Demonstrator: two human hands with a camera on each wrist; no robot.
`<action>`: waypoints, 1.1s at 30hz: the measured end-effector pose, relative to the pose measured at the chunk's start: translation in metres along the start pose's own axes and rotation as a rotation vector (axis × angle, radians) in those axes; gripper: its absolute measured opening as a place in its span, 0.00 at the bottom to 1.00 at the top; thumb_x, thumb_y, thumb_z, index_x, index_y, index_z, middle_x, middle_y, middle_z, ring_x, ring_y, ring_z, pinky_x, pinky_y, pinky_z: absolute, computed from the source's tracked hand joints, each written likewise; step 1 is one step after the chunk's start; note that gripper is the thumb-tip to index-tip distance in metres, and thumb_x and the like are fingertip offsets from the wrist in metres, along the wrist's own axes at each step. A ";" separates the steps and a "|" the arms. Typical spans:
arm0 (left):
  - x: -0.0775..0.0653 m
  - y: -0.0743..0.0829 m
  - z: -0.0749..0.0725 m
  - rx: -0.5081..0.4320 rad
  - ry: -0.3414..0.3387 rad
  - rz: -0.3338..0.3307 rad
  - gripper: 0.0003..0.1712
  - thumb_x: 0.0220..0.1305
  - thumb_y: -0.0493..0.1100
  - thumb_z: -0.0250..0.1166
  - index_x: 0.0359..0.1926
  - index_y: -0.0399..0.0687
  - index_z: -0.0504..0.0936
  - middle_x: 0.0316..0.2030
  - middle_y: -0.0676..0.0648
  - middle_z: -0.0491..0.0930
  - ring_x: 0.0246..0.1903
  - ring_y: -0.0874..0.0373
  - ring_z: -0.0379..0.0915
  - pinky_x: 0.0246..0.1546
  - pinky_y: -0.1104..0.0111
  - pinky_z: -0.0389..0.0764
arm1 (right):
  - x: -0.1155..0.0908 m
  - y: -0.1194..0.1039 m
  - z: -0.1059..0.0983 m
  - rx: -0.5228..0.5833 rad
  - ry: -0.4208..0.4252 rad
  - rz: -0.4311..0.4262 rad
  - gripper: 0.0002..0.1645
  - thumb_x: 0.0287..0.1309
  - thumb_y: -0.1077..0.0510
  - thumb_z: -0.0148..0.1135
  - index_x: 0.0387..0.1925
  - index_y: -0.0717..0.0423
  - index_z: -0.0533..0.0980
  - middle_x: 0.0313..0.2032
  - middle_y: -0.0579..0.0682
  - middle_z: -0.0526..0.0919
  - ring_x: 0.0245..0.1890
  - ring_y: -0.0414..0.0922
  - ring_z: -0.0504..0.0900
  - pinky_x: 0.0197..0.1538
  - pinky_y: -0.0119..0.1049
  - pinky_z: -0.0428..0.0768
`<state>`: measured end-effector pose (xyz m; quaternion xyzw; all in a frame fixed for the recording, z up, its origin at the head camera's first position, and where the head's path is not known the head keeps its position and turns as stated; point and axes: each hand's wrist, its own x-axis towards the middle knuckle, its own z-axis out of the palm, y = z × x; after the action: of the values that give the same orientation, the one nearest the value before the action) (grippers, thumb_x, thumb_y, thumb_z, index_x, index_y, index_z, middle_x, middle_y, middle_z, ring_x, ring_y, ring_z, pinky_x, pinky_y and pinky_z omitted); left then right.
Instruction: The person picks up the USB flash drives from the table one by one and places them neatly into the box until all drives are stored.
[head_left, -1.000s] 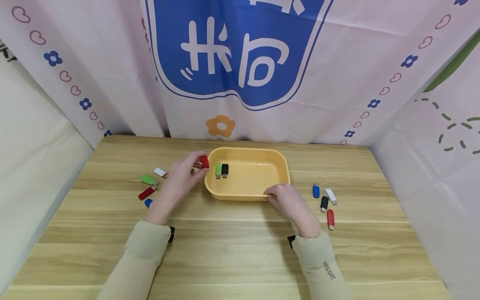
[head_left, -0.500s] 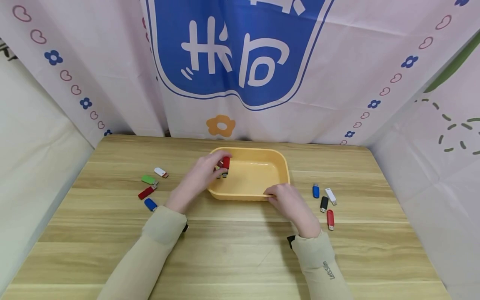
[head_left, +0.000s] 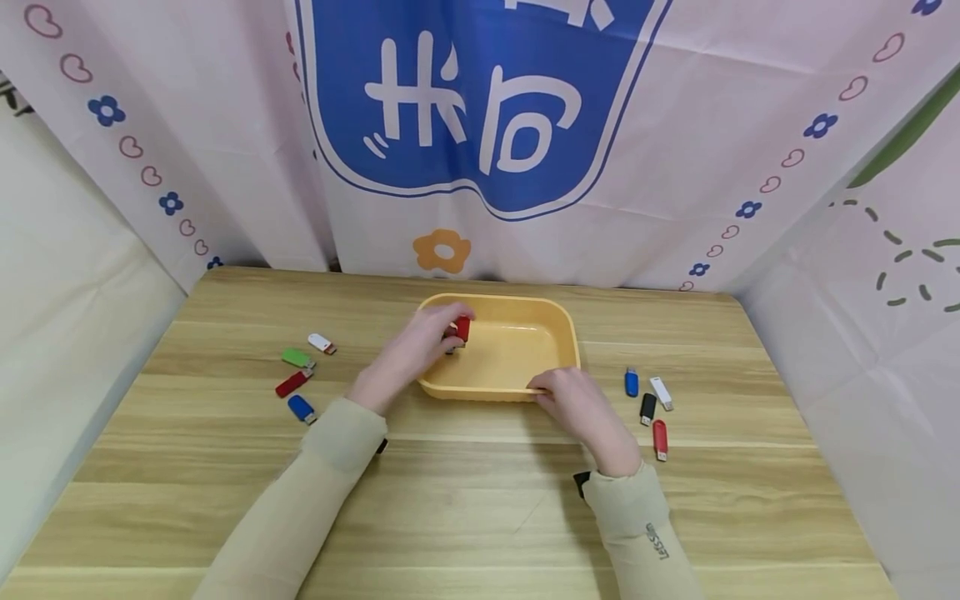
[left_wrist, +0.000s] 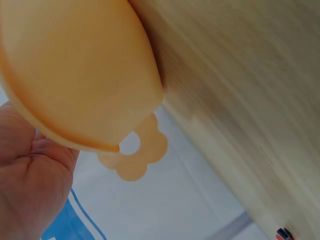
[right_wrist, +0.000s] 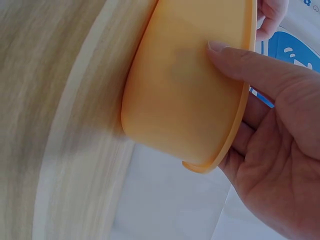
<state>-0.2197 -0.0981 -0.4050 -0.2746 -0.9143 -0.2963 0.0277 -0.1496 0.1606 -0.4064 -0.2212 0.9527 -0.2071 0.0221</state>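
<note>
My left hand point(head_left: 420, 340) reaches over the left side of a yellow plastic basin point(head_left: 517, 354) and pinches a red USB stick point(head_left: 462, 330) inside it. A bit of another stick shows below those fingers; the hand hides the rest of that corner. In the left wrist view the basin's wall point(left_wrist: 85, 65) covers the fingers of the left hand point(left_wrist: 30, 180). At the front right, my right hand point(head_left: 581, 404) grips the basin's rim. The right wrist view has its thumb against the outer wall point(right_wrist: 180, 100) and the fingers behind the rim.
To the left on the wooden table point(head_left: 480, 500) lie white point(head_left: 322, 343), green point(head_left: 297, 358), red point(head_left: 293, 383) and blue point(head_left: 302, 409) USB sticks. On the right are blue point(head_left: 632, 382), white point(head_left: 662, 392), black point(head_left: 648, 409) and red point(head_left: 660, 439) ones. A printed curtain point(head_left: 637, 242) hangs behind.
The left hand has carried the red USB stick rightward from outside the basin's left rim to inside it, over the green and black sticks there. The right hand stays on the rim.
</note>
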 end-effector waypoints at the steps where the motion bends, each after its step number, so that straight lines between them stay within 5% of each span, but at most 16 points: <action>1: 0.001 0.000 0.000 0.014 -0.009 0.000 0.21 0.61 0.35 0.69 0.55 0.46 0.76 0.42 0.44 0.84 0.43 0.53 0.82 0.47 0.61 0.85 | 0.000 -0.001 0.000 0.002 -0.001 0.002 0.05 0.59 0.63 0.69 0.36 0.54 0.88 0.37 0.50 0.91 0.36 0.43 0.87 0.43 0.41 0.85; 18: 0.009 -0.008 0.014 0.179 -0.082 -0.047 0.22 0.60 0.36 0.71 0.53 0.47 0.75 0.41 0.43 0.85 0.42 0.50 0.81 0.48 0.58 0.84 | 0.001 -0.001 0.000 -0.008 -0.001 0.002 0.06 0.59 0.64 0.68 0.37 0.55 0.88 0.38 0.51 0.91 0.38 0.44 0.88 0.45 0.42 0.86; 33: 0.008 -0.007 0.021 0.254 -0.019 -0.015 0.20 0.58 0.37 0.73 0.50 0.47 0.77 0.33 0.47 0.81 0.36 0.52 0.77 0.38 0.61 0.82 | 0.000 -0.001 0.000 -0.006 0.007 -0.001 0.06 0.59 0.64 0.68 0.36 0.55 0.88 0.38 0.51 0.91 0.37 0.44 0.88 0.44 0.42 0.86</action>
<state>-0.2276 -0.0874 -0.4243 -0.2647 -0.9468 -0.1755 0.0513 -0.1491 0.1602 -0.4064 -0.2211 0.9532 -0.2053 0.0179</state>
